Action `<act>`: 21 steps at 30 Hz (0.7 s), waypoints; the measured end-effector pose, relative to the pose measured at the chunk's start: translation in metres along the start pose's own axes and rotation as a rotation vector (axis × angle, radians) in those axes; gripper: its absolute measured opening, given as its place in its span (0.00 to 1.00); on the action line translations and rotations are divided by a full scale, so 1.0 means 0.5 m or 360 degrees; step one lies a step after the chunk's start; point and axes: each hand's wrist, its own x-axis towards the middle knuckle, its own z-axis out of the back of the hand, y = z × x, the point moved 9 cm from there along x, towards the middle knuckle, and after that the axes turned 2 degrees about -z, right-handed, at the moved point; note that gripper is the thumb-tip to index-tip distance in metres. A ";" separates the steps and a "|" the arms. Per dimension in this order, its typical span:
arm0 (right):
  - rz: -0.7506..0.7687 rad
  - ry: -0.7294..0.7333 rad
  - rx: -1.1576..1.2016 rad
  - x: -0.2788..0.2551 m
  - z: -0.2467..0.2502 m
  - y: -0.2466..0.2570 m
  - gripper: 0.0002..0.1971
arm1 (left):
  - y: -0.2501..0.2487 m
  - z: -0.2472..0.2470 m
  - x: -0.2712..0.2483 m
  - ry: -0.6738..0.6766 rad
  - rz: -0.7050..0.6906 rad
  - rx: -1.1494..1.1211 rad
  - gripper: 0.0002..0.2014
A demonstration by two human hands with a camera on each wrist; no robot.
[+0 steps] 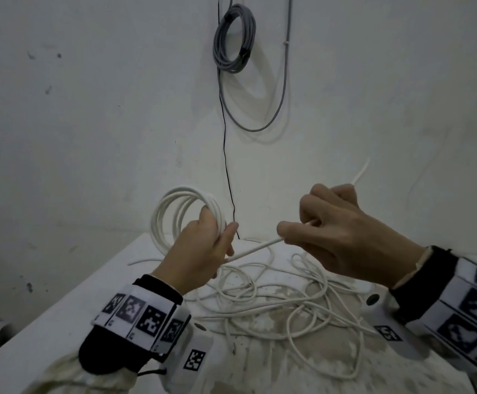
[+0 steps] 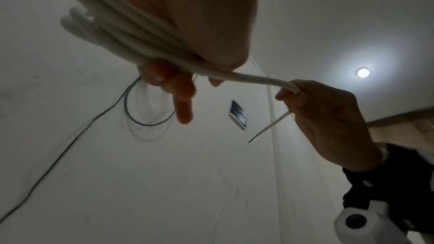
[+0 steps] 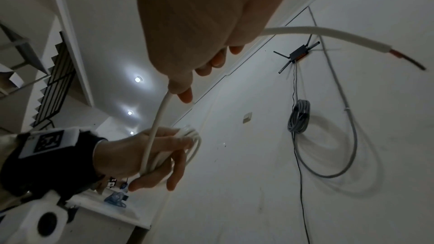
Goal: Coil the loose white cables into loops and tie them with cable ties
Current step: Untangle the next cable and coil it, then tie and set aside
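Here I see my left hand [image 1: 197, 251] curled round a coil of thick white round cable [image 1: 180, 214], the loops standing up to the far left of my knuckles, above the near edge of the white table [image 1: 61, 305]. From that grip a straight run of the same cable crosses rightward into my right hand [image 1: 337, 231], whose fingers close round it near its free end [image 1: 361, 172]; the tip pokes out beyond the far side of that fist, with bare wire showing in the right wrist view. Below both hands, a tangle of thinner loose white cables [image 1: 283, 302] lies spread on the table. On the far wall hangs a coiled grey cable [image 1: 233, 38].
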 end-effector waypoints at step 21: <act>-0.1072 0.0169 0.1283 -0.025 -0.128 -0.110 0.20 | -0.129 -0.109 -0.063 0.1395 0.0084 -0.2927 0.22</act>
